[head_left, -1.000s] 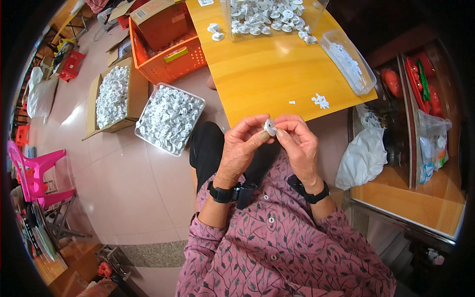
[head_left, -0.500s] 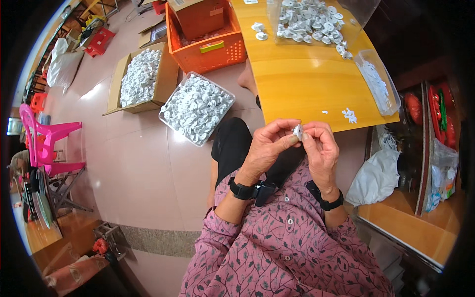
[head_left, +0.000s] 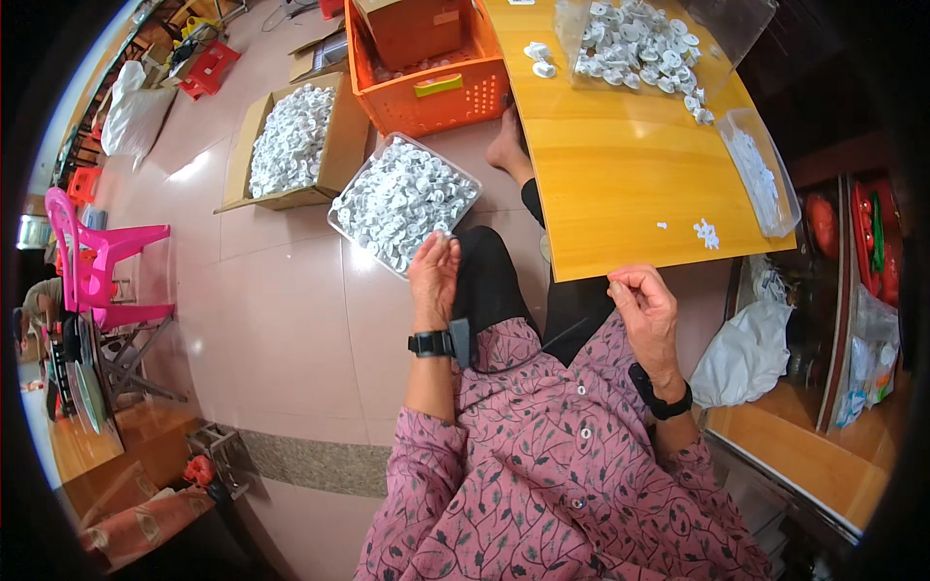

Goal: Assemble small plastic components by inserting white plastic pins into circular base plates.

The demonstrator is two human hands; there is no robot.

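My left hand (head_left: 434, 281) is at the near right edge of a clear plastic bin (head_left: 475, 198) on the floor. Its fingers are closed, and what lies between the fingertips is too small to make out. Small round white plastic parts (head_left: 402, 198) fill the bin in a heap. Off the front edge of the yellow table (head_left: 620, 174), my right hand (head_left: 647, 315) has thumb and forefinger pinched together; I cannot make out anything in them. On the table near that hand lie a little pile of small white pieces (head_left: 706, 233) and one loose white piece (head_left: 662, 226).
A clear box (head_left: 635, 48) of white round parts stands at the table's back, and a narrow clear tray (head_left: 760, 174) of white pieces at its right. Left are a cardboard box (head_left: 291, 140) of white parts, an orange crate (head_left: 436, 102) and a pink chair (head_left: 97, 257). Someone's bare foot (head_left: 509, 145) shows beside the table.
My hands have come apart from the white round part they held together. The left one has moved left to the bin; the right one stays near the table edge, slightly lower.
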